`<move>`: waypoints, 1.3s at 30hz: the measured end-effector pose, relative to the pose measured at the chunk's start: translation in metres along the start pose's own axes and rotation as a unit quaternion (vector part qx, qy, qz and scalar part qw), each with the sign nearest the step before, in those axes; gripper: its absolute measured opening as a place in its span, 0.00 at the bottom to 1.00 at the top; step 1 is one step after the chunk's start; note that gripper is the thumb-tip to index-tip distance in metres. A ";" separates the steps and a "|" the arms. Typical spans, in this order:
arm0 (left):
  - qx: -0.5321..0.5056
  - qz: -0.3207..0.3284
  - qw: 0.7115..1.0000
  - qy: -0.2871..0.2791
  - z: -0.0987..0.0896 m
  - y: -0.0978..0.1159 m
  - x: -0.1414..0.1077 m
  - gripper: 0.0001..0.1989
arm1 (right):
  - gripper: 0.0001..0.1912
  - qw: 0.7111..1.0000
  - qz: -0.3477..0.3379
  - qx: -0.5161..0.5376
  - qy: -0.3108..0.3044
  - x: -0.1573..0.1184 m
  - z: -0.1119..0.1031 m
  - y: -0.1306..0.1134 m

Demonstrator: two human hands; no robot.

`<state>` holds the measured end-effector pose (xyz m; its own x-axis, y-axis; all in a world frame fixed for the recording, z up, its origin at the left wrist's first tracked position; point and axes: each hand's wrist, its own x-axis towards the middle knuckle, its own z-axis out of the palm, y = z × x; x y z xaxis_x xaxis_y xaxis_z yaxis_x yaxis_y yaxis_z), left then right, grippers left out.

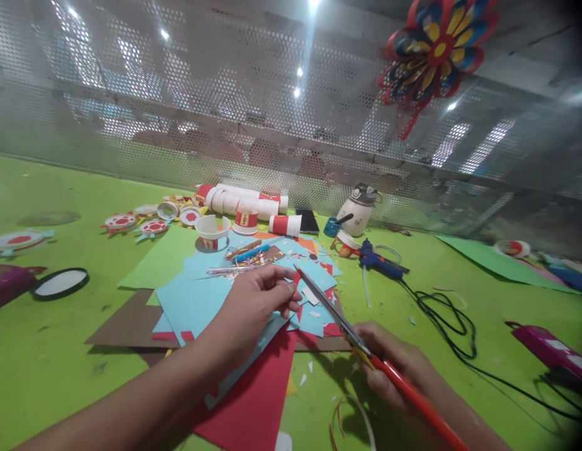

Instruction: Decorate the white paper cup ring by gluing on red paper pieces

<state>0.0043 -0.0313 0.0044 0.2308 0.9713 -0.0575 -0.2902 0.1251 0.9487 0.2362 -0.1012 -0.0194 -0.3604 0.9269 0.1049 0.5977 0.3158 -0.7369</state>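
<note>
My right hand [389, 363] grips a pair of scissors [332, 310] with red handles. The long blades point up and to the left, almost together, with their tips beside my left fingertips. My left hand [265, 294] is closed in a pinch above the paper pile; anything between its fingertips is too small to make out. Beneath it lie light blue paper sheets [192, 297], a red sheet [257, 388] and a brown sheet [124, 322]. White and red paper scraps are scattered near the blades. A blue pen [250, 253] and other slim tools rest just beyond my left hand.
Behind the pile are stacked paper cups [246, 202], a cut cup [212, 230], a phone [306, 220] and a bottle [359, 210]. A blue glue gun [382, 260] trails a black cord [448, 319]. Decorated paper discs [153, 228] lie left. A perforated metal panel [253, 119] borders the green table [46, 376].
</note>
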 end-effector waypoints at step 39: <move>0.027 0.021 0.998 -0.048 -0.001 -0.003 -0.002 0.07 | 0.22 0.999 0.001 0.029 -0.016 -0.011 -0.002 -0.003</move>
<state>0.0041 -0.0329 0.0016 0.3072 0.9516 0.0105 -0.2524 0.0709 0.9650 0.2394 -0.1120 -0.0172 -0.3821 0.9205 0.0817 0.5568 0.2999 -0.7746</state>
